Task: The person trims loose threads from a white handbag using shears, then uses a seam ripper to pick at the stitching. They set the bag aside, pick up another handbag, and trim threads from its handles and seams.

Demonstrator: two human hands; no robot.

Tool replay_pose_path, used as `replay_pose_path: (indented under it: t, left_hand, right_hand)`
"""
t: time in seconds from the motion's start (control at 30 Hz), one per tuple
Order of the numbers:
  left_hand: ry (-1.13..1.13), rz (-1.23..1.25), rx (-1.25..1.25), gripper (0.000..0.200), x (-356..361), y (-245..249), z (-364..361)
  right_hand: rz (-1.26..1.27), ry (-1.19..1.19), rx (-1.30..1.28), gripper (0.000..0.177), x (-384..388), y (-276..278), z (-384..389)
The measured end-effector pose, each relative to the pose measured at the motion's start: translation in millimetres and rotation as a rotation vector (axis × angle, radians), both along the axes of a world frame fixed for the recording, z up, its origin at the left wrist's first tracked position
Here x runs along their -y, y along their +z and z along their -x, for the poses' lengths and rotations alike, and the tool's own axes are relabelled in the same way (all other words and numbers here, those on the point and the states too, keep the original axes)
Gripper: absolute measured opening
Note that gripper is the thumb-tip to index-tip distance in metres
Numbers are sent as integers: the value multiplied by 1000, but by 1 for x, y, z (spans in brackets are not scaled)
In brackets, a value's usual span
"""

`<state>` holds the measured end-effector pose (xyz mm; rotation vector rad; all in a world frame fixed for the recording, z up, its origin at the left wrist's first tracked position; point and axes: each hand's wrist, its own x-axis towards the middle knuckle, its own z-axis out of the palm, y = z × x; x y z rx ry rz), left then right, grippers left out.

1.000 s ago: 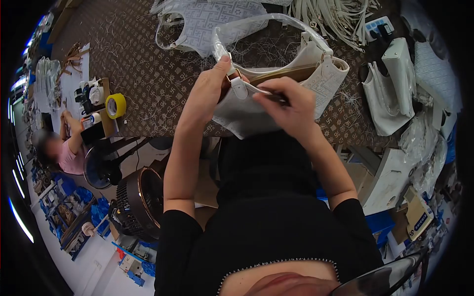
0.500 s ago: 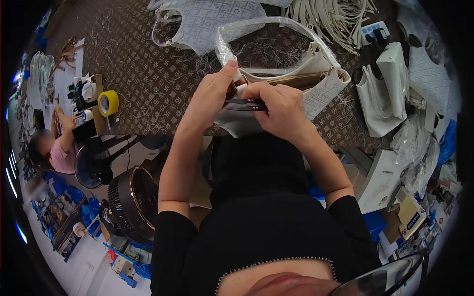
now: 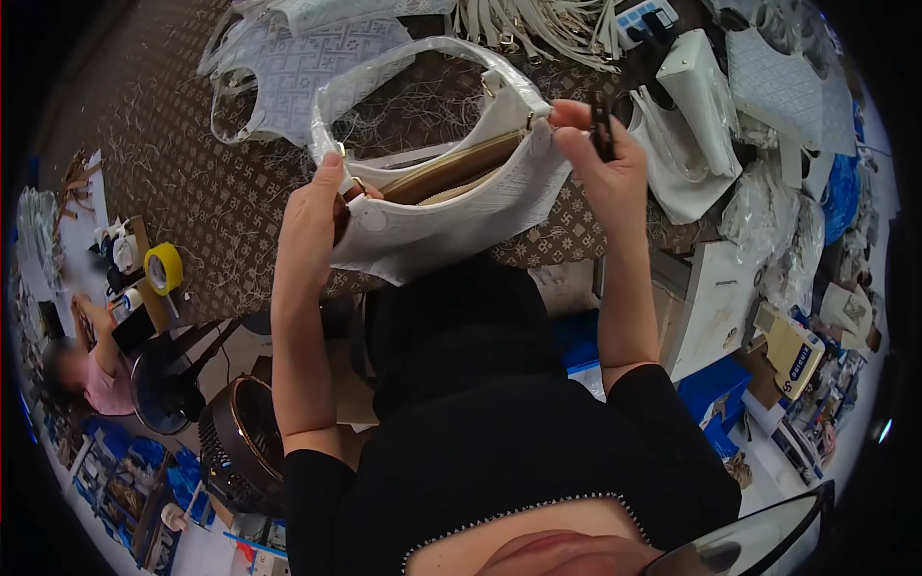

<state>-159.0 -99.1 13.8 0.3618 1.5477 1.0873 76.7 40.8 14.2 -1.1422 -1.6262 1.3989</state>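
A white handbag (image 3: pixel 461 230) with a patterned side is tilted at the table's near edge. Its zipped top faces up and shows a tan lining, and clear plastic film wraps its handle (image 3: pixel 389 62). My left hand (image 3: pixel 309 216) is closed on the left end, by the gold ring where the handle joins. At the right end, the thumb and fingertips of my right hand (image 3: pixel 615 168) touch or nearly touch the corner by the other ring. Dark thread snips (image 3: pixel 601 127) are tucked in that same hand, pointing upward.
White bag panels (image 3: pixel 307 72) and a heap of pale straps (image 3: pixel 538 29) lie at the back. Right stands another white bag (image 3: pixel 687 125); left is yellow tape (image 3: pixel 164 268). Loose threads litter the patterned cloth. Below are a fan (image 3: pixel 240 446) and a co-worker in pink (image 3: pixel 108 386).
My right hand has left the bag's left end and moved to its right end, its snips turned from pointing left to upward. My left hand keeps the left end; the bag has turned.
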Motion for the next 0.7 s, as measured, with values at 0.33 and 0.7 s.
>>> replay_pose_path:
  t: [0.33,0.7]
  left_hand:
    - [-60,-480,-789,17,-42,24,-70]
    - [-28,-579,-488,18,-77,-28,-97]
  right_hand:
    - [238,-23,-83,28,-4,-21,12]
    - [232,-39,-180,23,-9,-24,21]
